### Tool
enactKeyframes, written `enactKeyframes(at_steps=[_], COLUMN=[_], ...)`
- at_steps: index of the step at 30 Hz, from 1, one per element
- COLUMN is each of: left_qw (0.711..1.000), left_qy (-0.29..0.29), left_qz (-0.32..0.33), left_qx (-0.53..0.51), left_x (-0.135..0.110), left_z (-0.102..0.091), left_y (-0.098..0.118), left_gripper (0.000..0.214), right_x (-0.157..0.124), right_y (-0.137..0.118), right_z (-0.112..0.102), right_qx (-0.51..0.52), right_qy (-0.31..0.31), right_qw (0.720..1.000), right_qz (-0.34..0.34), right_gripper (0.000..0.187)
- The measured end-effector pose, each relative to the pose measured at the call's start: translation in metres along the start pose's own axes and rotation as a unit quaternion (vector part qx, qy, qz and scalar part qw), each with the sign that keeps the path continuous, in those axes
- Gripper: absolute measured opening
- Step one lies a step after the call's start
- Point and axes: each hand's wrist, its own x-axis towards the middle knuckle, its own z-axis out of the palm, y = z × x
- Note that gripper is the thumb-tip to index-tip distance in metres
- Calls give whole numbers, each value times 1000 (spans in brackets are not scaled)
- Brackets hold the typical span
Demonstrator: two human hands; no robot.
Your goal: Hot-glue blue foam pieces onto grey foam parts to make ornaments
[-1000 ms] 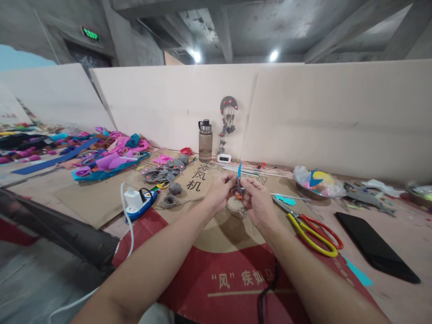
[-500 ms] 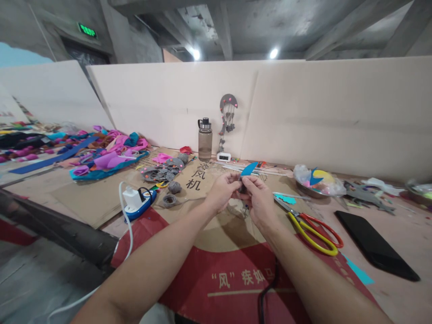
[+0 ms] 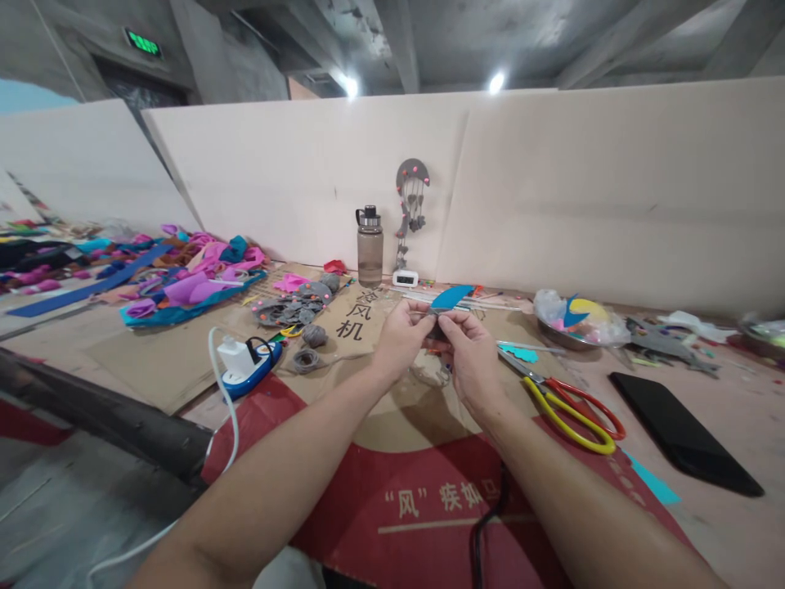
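Both hands meet over the cardboard sheet (image 3: 392,425) in the middle of the table. My left hand (image 3: 401,335) pinches the left side of a small grey felt piece (image 3: 437,329). From the other side my right hand (image 3: 469,348) grips the same piece between thumb and fingers. A curved blue felt piece (image 3: 452,297) sticks up from between the fingertips, against the grey one. Fingers hide most of the grey piece, and whether the two are joined I cannot tell. To the right lie scissors (image 3: 570,409) with one red and one yellow handle.
A black phone (image 3: 684,433) lies at the right. Behind stand a water bottle (image 3: 370,249) and a small white clock (image 3: 405,279). A blue power strip (image 3: 253,372), grey yarn (image 3: 314,335) and grey felt pieces (image 3: 291,307) are on the left. A bowl (image 3: 576,334) holds scraps.
The blue felt piece has tilted lower to the right, and more of its face shows. Both hands keep their pinch in nearly the same place. The view has shifted slightly.
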Motion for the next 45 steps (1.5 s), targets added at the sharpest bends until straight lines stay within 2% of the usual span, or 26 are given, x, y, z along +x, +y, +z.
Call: enactKeyframes(at_steps=[4,9,16,22,26,28,30,32,33,34,36,38,42,43,45], left_qw=[1000,999,998,997,989,982,972,963,959,957,959,965,978,980,982], left_qy=[-13,-15,-9,39,105,142,179,211,223,227,218,191,148,140,129], left_qz=[9,-6,13,33,74,94,104,101,101,101,103,102,90,91,94], left_qx=[-23,-51,-52,-51,-69,-86,-112,-136,-144,-150,-152,-145,-115,-110,-104], left_x=[-2,-3,0,7,20,29,36,41,42,42,41,37,30,29,28], left_z=[0,2,-1,-7,-28,-43,-57,-67,-70,-71,-70,-64,-51,-48,-46], left_y=[4,10,7,10,19,25,31,36,37,38,38,37,34,34,34], left_gripper=[27,31,32,28,22,18,14,12,11,11,10,9,12,13,16], right_x=[1,2,0,1,2,5,10,18,23,28,37,42,37,35,32], right_y=[0,-1,-4,0,4,2,-2,-7,-10,-11,-12,-7,14,19,25], right_z=[-1,-2,0,-1,-3,-6,-10,-18,-23,-28,-38,-45,-48,-47,-46], right_qx=[-2,-26,-29,-64,-135,-205,-278,-332,-353,-375,-434,-522,-687,-706,-716], right_qy=[-3,4,-13,-22,-72,-144,-245,-304,-294,-258,-155,-93,-112,-116,-109], right_qw=[1000,1000,1000,998,988,968,929,893,888,890,884,845,718,699,689], right_qz=[-2,-9,0,7,-3,-4,2,-8,-22,-42,-76,-68,-10,-10,-20], right_gripper=[26,25,24,25,24,24,25,27,29,30,32,33,27,24,22])
